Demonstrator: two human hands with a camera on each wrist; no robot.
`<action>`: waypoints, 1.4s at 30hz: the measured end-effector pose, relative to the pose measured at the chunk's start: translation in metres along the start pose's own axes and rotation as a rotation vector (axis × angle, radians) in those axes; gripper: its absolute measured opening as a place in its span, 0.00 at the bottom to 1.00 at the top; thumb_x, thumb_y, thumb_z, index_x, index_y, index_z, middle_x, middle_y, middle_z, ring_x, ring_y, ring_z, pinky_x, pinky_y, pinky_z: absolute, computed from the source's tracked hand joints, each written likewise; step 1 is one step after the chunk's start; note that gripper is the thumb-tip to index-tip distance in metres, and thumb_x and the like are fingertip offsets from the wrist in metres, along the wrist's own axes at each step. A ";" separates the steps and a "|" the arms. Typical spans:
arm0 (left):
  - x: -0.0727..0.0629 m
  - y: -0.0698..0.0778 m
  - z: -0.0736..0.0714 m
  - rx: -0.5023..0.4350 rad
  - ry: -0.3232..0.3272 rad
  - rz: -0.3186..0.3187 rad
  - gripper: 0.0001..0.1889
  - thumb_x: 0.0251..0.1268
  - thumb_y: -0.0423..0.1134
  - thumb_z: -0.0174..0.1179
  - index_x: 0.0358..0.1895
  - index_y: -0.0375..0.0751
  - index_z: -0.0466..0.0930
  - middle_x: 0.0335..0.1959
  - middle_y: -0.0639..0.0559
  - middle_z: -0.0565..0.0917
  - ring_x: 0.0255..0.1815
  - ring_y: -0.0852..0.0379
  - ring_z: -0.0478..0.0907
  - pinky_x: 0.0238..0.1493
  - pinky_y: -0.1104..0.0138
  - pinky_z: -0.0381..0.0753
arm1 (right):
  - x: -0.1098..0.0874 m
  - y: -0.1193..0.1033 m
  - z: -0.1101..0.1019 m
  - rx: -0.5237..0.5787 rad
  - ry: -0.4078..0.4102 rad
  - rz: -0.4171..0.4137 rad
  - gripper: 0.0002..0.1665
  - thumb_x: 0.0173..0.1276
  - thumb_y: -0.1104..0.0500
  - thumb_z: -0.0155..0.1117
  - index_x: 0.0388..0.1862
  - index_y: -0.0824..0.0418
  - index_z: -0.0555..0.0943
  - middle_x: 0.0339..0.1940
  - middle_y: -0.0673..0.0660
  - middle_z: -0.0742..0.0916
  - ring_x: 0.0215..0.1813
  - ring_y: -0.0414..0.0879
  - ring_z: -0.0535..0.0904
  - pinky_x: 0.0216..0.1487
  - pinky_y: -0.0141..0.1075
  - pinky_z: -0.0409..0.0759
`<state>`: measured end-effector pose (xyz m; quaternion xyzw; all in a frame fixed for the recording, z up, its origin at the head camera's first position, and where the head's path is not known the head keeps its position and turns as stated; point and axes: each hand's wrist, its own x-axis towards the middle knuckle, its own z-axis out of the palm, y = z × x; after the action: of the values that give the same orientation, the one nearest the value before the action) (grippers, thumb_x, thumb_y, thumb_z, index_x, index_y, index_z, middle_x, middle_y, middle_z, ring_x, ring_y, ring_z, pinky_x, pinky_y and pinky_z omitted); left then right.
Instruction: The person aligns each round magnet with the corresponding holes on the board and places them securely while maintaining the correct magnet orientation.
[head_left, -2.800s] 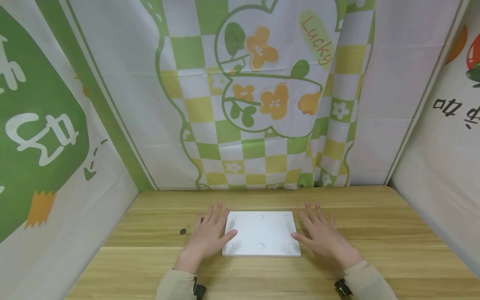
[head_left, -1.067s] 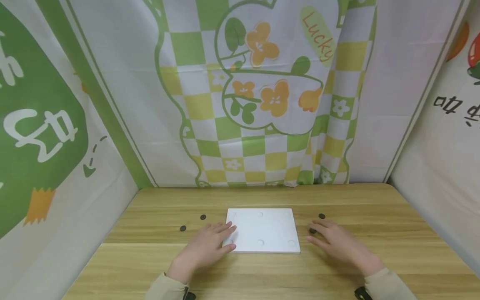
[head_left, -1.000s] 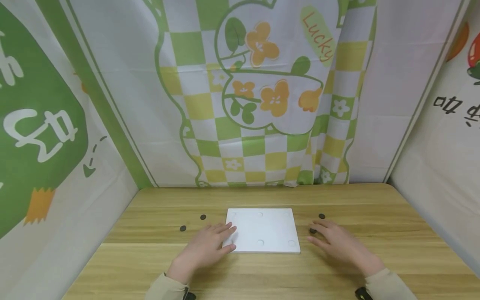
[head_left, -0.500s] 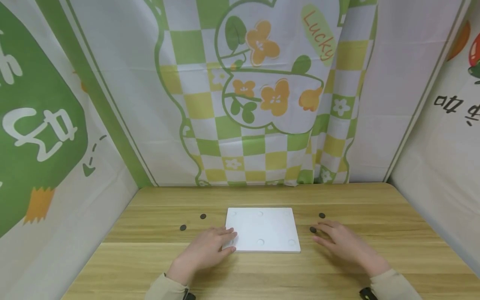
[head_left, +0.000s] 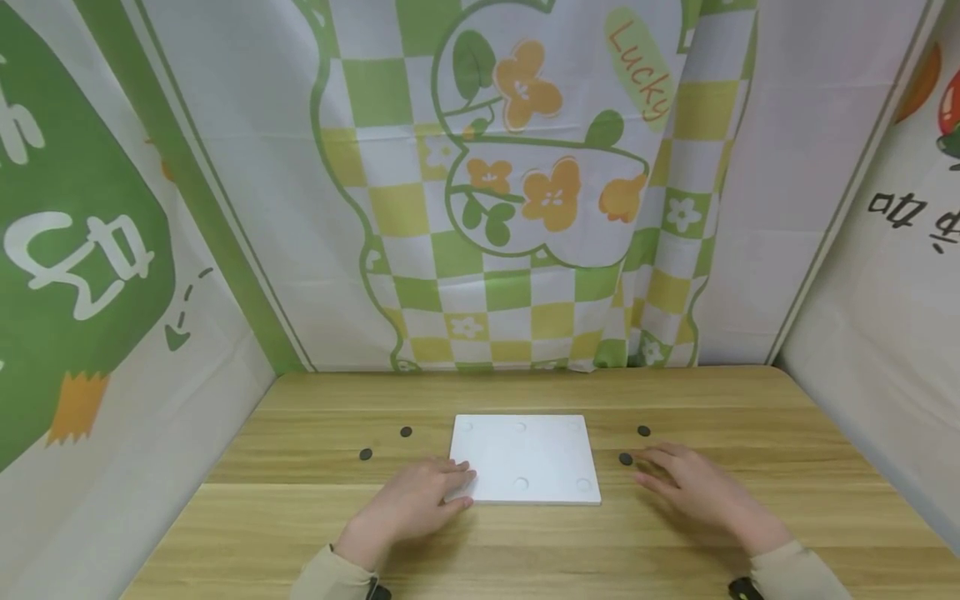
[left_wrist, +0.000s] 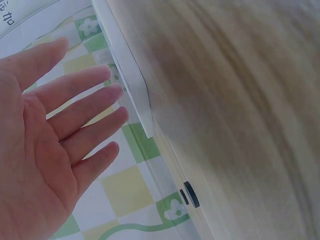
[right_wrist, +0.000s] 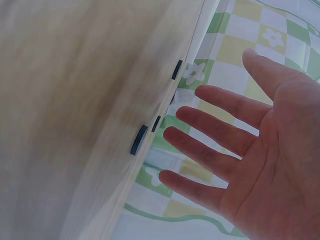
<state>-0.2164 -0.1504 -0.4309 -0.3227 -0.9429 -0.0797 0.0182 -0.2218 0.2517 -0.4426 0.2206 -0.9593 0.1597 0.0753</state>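
"Green, white and yellow printed fabric curtain (head_left: 525, 187) ahead of you, then your wood-grain tabletop (head_left: 525, 550)."

"Next size down?"

"White rectangular flat board (head_left: 551, 454), lying on the tabletop between your hands. Probably central so both can reach it."

"Your hands?"

"Left hand (head_left: 423, 498) over the board's near-left corner, right hand (head_left: 701, 486) above the tabletop to its right. Fingers slack, spread, slightly bent; neither grasps anything."

"Smaller stuff?"

"Faint round marks (head_left: 521, 483) on the board, then small dark round discs (head_left: 626, 459). Head view gives two per side, likely split so each of your hands has some near. One sits just beside your right fingertips."

"Views agree?"

"Not fully. Head view makes your left fingers look laid on the board; left wrist view shows your bare palm and a gap to the board's edge, so likely hovering. Right wrist view shows at least three discs; from the head, your hand may cover one. Under your left hand, can't tell if there's a mark."
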 end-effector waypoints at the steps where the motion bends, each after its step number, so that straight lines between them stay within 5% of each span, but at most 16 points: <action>1: 0.000 0.000 0.000 -0.004 -0.007 -0.003 0.24 0.68 0.52 0.53 0.61 0.43 0.75 0.62 0.45 0.76 0.63 0.44 0.73 0.67 0.49 0.68 | -0.001 0.001 0.000 0.000 -0.002 0.004 0.26 0.69 0.45 0.57 0.57 0.61 0.79 0.55 0.64 0.82 0.57 0.61 0.77 0.59 0.56 0.76; 42: 0.001 0.003 0.000 -0.055 -0.058 -0.018 0.23 0.69 0.51 0.52 0.60 0.42 0.76 0.63 0.47 0.76 0.64 0.43 0.72 0.67 0.49 0.68 | -0.021 0.043 -0.010 -0.034 -0.013 -0.045 0.25 0.66 0.45 0.61 0.51 0.63 0.81 0.50 0.60 0.85 0.53 0.59 0.80 0.55 0.55 0.78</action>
<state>-0.2153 -0.1470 -0.4302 -0.3167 -0.9434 -0.0962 -0.0189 -0.2216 0.2995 -0.4496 0.2418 -0.9571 0.1403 0.0764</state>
